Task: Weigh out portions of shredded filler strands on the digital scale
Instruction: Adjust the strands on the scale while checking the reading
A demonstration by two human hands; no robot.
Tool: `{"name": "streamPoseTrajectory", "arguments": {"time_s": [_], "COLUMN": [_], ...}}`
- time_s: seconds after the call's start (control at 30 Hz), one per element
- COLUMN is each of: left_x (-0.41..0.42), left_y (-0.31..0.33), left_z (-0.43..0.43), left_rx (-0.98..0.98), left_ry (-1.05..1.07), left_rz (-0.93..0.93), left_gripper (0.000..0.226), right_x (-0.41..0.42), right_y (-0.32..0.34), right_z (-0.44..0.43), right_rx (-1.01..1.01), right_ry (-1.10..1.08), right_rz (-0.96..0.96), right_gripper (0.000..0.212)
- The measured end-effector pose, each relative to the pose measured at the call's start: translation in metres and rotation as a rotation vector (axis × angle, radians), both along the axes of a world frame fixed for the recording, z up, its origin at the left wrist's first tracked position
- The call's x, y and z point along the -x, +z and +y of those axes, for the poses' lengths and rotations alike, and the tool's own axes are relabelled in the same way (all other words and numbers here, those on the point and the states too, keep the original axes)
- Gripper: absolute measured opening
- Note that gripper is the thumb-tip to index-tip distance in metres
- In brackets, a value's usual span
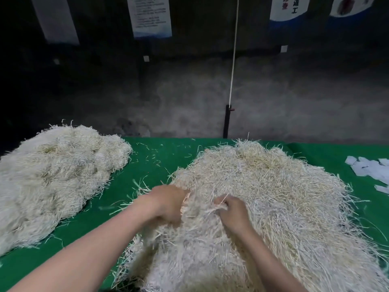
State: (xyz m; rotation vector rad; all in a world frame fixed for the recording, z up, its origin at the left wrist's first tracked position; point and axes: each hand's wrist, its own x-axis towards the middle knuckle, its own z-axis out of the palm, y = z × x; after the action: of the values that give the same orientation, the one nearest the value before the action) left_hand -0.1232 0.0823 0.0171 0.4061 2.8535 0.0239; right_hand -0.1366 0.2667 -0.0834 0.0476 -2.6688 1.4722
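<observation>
Under both your hands: near pile of strands (263,197) | left hand (168,204): fingers buried in it (grip hidden, cannot tell) | right hand (232,213): pinches a tuft of it | left of grip: second pile (59,175).

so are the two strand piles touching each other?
Apart. The head view shows a strip of green cloth running between the left pile and the right pile.

The table cloth (168,157) is showing bright green. The big pile of strands (273,197) is looking pale yellow and white, all thin lines. The other pile (59,175) is looking creamy white. The paper slips (370,168) are showing white. The wall (294,98) is looking grey and blotchy.
</observation>
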Motion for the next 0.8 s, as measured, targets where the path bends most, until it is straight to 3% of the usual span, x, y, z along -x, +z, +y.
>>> {"name": "streamPoseTrajectory", "arguments": {"time_s": [0.03, 0.1, 0.2, 0.23, 0.3, 0.37, 0.43, 0.5, 0.6, 0.7, 0.73, 0.8], "left_x": [0.002, 0.013, 0.030, 0.035, 0.042, 0.042, 0.038, 0.033, 0.026, 0.021, 0.019, 0.016], "left_y": [-0.014, -0.030, -0.023, -0.018, -0.008, -0.004, -0.006, -0.011, -0.009, -0.004, -0.002, 0.000], "left_z": [0.000, -0.003, -0.015, -0.019, -0.027, -0.030, -0.029, -0.026, -0.022, -0.024, -0.027, -0.032], "left_rx": [0.076, 0.037, -0.148, -0.249, -0.499, -0.622, -0.667, -0.716, -0.926, -1.115, -1.140, -1.171], "left_ry": [0.035, 0.106, 0.291, 0.388, 0.559, 0.670, 0.698, 0.714, 0.745, 0.795, 0.816, 0.859], "left_rz": [0.091, 0.333, 0.701, 0.745, 0.725, 0.696, 0.636, 0.591, 0.516, 0.417, 0.394, 0.362], "left_gripper": [0.083, 0.070, 0.008, 0.013, 0.022, 0.030, 0.021, 0.014, 0.031, 0.046, 0.049, 0.060], "right_x": [0.001, -0.003, -0.019, -0.025, -0.024, -0.007, 0.011, 0.016, -0.015, -0.045, -0.043, -0.025], "right_y": [0.005, 0.011, -0.024, -0.039, -0.059, -0.049, -0.023, -0.004, -0.004, -0.046, -0.062, -0.085], "right_z": [0.005, 0.008, 0.005, 0.006, 0.024, 0.050, 0.063, 0.051, 0.002, -0.038, -0.044, -0.045], "right_rx": [-0.057, -0.319, -0.699, -0.788, -0.869, -0.786, -0.797, -0.706, -0.529, -0.817, -0.934, -1.125], "right_ry": [-0.008, -0.029, 0.063, 0.143, 0.214, 0.033, -0.185, -0.199, 0.121, 0.642, 0.733, 0.670], "right_rz": [0.064, 0.205, 0.397, 0.363, 0.179, 0.030, 0.073, 0.191, 0.294, 0.444, 0.423, 0.280], "right_gripper": [0.023, 0.021, 0.032, 0.041, 0.047, 0.033, 0.027, 0.036, 0.062, 0.055, 0.058, 0.060]}}
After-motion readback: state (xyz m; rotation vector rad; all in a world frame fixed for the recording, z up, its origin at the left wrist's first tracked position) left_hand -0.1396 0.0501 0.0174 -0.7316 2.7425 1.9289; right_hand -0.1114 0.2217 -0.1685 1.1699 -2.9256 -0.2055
